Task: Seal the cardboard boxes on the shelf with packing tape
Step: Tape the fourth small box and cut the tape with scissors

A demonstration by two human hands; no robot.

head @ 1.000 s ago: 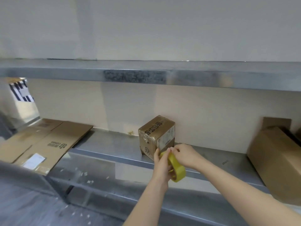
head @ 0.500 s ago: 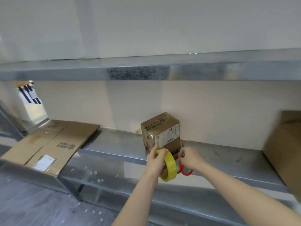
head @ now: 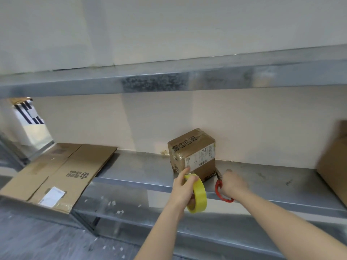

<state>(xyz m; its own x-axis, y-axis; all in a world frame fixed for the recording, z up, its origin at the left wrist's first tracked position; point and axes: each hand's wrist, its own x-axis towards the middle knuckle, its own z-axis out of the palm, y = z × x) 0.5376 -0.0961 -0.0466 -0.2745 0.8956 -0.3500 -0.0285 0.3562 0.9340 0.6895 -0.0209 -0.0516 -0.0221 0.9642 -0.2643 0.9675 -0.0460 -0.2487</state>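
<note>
Cardboard box [head: 191,149] on shelf [head: 142,167] against back wall, left hand [head: 183,190] curled round yellow tape roll [head: 199,196] just before it, right hand [head: 233,184] over red scissors [head: 218,190], grip unclear; risk: freed tape end falling back onto roll.

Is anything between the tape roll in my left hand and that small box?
Nothing visible. The left hand holds the tape roll right before the small box; the red scissors lie to the right, under the right hand.
</note>
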